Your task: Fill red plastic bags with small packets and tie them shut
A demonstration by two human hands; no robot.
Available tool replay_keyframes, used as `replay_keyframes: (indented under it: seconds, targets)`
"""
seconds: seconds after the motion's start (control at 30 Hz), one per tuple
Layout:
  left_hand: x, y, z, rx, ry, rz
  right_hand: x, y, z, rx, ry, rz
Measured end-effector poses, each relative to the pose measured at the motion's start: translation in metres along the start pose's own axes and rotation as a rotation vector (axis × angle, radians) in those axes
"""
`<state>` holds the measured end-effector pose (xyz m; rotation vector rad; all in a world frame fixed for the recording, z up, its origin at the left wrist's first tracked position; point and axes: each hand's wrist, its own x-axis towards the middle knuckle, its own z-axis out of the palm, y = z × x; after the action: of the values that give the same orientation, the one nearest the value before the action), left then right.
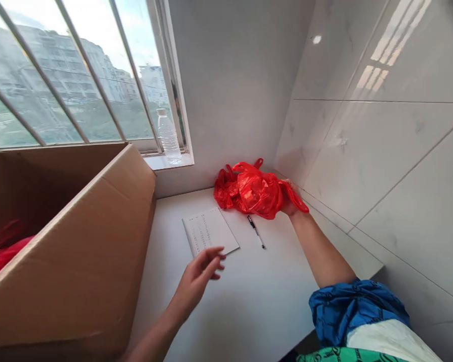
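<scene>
A crumpled red plastic bag [258,191] lies at the far end of the white table, against the wall. My right hand [290,207] is at its right side, a red handle loop hanging beside the wrist. The bag covers most of that hand's fingers, so their grip is hidden. Above the table's near middle, my left hand [204,269] holds nothing, its fingers loosely bent and apart. Just beyond it sits a paper notebook [215,229] with rows of small writing. A black and clear pen [255,231] rests between the notebook and my right forearm.
A large open cardboard box [83,251] stands along the left, with red plastic [3,254] inside. On the windowsill is a clear water bottle [168,137], in front of window bars [94,75]. A tiled wall [392,151] bounds the right side.
</scene>
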<state>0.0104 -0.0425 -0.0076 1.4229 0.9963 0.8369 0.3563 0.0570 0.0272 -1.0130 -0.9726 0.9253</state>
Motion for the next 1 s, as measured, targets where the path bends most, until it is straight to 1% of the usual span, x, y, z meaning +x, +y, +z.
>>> replay_keyframes:
  seconds: [0.07,0.1,0.17,0.23,0.3,0.37,0.43,0.53,0.6,0.67,0.73,0.8,0.87,1.0]
  targets:
    - [0.025,0.0,0.011,-0.223,0.05,-0.098,-0.015,0.007,0.03,0.074,-0.116,0.048]
    - [0.034,-0.001,0.013,-0.311,0.068,-0.118,-0.023,0.013,0.044,0.122,-0.181,0.085]
    - [0.047,-0.006,0.014,-0.449,0.06,-0.101,-0.035,0.025,0.066,0.234,-0.3,0.202]
    - [0.051,-0.013,0.011,-0.521,0.088,-0.061,-0.044,0.038,0.078,0.322,-0.372,0.336]
    - [0.05,-0.019,0.005,-0.545,0.167,-0.041,-0.05,0.051,0.084,0.344,-0.394,0.404]
    - [0.047,-0.026,-0.001,-0.562,0.248,-0.041,-0.058,0.063,0.085,0.351,-0.414,0.415]
    - [0.046,-0.032,-0.006,-0.596,0.304,-0.036,-0.068,0.071,0.085,0.378,-0.46,0.436]
    - [0.049,-0.04,-0.011,-0.651,0.344,-0.029,-0.085,0.078,0.086,0.384,-0.567,0.463]
    - [0.052,-0.044,-0.012,-0.675,0.354,-0.036,-0.092,0.081,0.087,0.29,-0.632,0.443]
    - [0.055,-0.047,-0.013,-0.682,0.365,-0.037,-0.094,0.085,0.088,0.182,-0.629,0.402]
    - [0.056,-0.049,-0.013,-0.679,0.376,-0.035,-0.092,0.089,0.087,0.124,-0.561,0.362]
    - [0.056,-0.052,-0.014,-0.678,0.383,-0.039,-0.089,0.092,0.086,0.119,-0.491,0.326]
    - [0.056,-0.054,-0.015,-0.675,0.381,-0.052,-0.087,0.095,0.085,0.122,-0.455,0.298]
    - [0.055,-0.058,-0.017,-0.649,0.364,-0.055,-0.086,0.094,0.085,0.091,-0.445,0.245]
